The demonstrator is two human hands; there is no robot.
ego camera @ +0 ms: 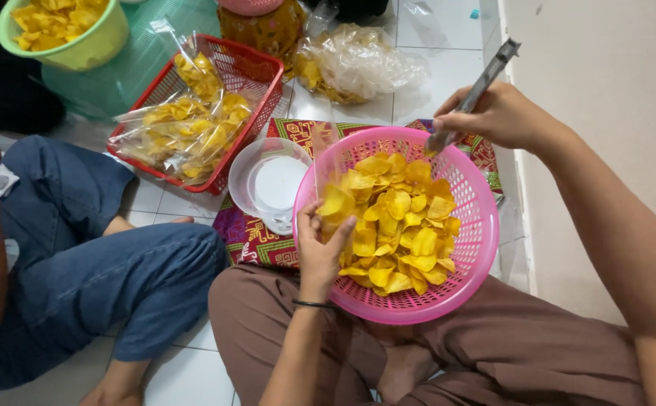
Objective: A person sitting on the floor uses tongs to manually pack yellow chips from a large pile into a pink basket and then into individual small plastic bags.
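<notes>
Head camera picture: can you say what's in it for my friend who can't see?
A person sitting cross-legged holds a pink basket of yellow chips on their lap, left hand gripping a clear bag with chips in it, right hand holding metal tongs. Beside them sits another person in jeans, near a red basket of bagged chips.

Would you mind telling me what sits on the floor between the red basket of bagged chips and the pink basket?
In the head view, a round white lidded container sits between the red basket and the pink basket, partly on a patterned mat.
</notes>
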